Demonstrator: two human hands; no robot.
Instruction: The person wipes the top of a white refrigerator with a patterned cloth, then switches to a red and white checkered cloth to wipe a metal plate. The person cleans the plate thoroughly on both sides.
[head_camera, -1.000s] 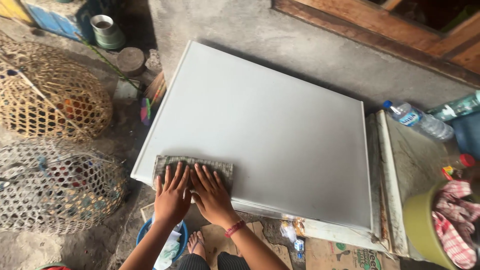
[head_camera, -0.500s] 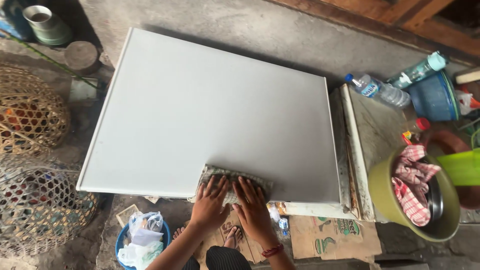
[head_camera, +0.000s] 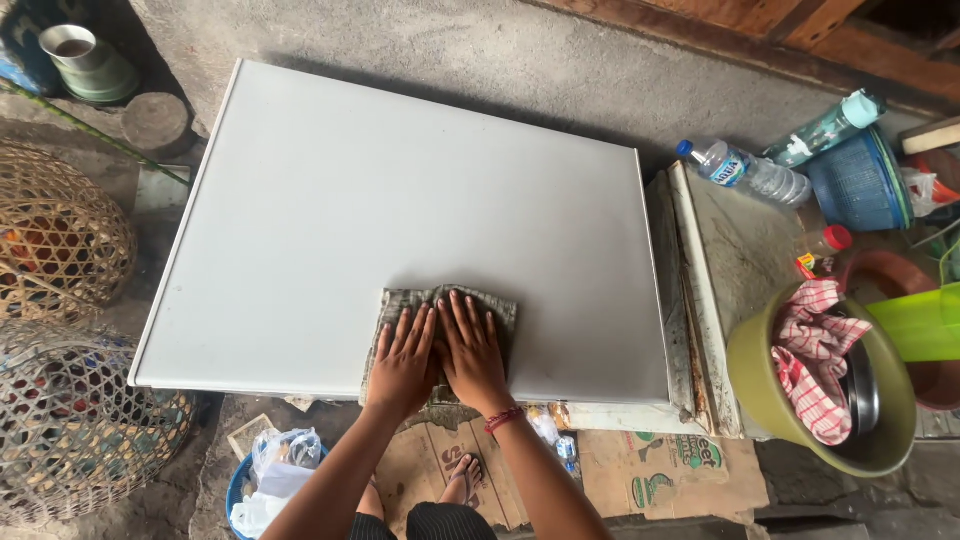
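near the panel's (head_camera: 400, 190) front edge, left hand (head_camera: 403, 357) and right hand (head_camera: 471, 352) press flat, grip open, on a cloth (head_camera: 500, 305).

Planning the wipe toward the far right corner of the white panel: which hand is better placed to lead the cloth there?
Probably the right hand. It lies flat on the grey cloth on the side nearer the uncovered right part of the white panel, while the left hand sits beside it, further from that corner.
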